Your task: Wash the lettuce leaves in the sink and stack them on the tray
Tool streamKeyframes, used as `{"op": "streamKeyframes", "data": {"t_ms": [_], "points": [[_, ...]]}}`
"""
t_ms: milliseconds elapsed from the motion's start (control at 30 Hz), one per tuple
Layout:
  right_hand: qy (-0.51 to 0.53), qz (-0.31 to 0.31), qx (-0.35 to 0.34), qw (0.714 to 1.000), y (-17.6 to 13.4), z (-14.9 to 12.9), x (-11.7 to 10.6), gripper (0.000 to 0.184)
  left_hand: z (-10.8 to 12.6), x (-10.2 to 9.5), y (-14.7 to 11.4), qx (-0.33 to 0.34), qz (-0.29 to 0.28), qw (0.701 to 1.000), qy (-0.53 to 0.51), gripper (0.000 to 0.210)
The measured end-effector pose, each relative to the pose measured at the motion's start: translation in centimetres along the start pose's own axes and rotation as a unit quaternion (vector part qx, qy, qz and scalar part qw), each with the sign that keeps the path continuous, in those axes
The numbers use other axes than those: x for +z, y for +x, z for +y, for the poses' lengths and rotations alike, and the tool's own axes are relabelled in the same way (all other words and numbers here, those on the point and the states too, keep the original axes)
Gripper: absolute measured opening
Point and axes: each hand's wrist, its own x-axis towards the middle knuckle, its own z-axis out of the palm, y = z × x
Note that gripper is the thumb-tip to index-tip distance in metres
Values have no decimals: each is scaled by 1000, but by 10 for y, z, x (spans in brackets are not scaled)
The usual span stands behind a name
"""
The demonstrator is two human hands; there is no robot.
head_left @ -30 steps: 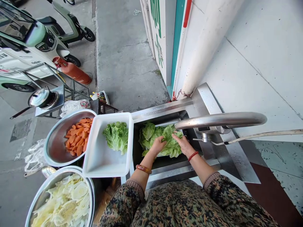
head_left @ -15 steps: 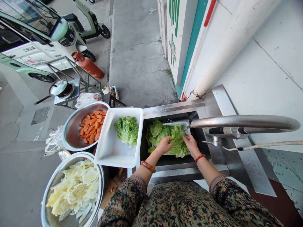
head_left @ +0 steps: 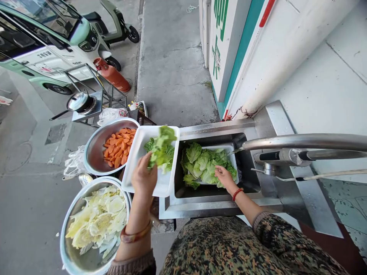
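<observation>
My left hand is closed round a green lettuce leaf, which it holds above the white plastic tub. More lettuce lies in that tub, partly covered by the held leaf. In the sink, a heap of wet lettuce fills a white basin. My right hand is at the near right side of this heap, fingers drawn together on a leaf's edge. Water runs from the curved metal faucet at the basin's far right corner.
Left of the tub stand a steel bowl of carrot slices and a nearer bowl of cut cabbage. A slotted ladle lies between them. Farther off are a pan on a burner and a red gas cylinder.
My left hand has carried a lettuce leaf left from the sink to above the white tub. My right hand has stayed over the sink, slightly lower at the heap. The view has shifted a little.
</observation>
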Motion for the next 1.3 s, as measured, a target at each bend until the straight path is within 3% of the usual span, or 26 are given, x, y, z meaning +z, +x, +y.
{"op": "streamKeyframes", "data": {"t_ms": [100, 200, 300, 400, 500, 567, 667, 800, 867, 933, 1067, 1300], "points": [[-102, -27, -65, 992, 1, -10, 13, 32, -34, -11, 1, -3, -32, 996, 87, 44], [-248, -92, -166, 950, 2, -32, 35, 33, -40, -5, -7, 11, -56, 997, 44, 43], [-386, -156, -251, 874, 8, -56, 67, 38, -19, 6, -18, -7, -54, 996, -66, 40], [-486, -201, -283, 802, 20, -68, 101, 41, 15, 13, -26, -33, -91, 979, -181, 34], [-545, -220, -235, 775, 32, -68, 124, 42, 44, 18, -36, -54, -136, 953, -267, 30], [-543, -215, -208, 785, 37, -66, 127, 45, 55, 24, -44, -76, -168, 934, -307, 29], [-444, -169, -253, 843, 37, -62, 108, 47, 59, 39, -57, -112, -221, 902, -353, 30], [-210, -65, -311, 925, 28, -60, 51, 39, 54, 69, -68, -166, -293, 854, -397, 36], [-87, -8, -272, 958, 23, -59, 20, 33, 53, 84, -70, -196, -314, 834, -408, 40], [46, 48, -187, 980, 21, -58, -5, 30, 54, 95, -70, -226, -334, 817, -413, 43], [270, 90, -63, 957, 20, -72, -30, 39, 61, 110, -66, -273, -357, 787, -423, 43], [418, 69, -18, 906, 12, -100, -48, 40, 75, 140, -58, -321, -358, 745, -462, 34]]}}
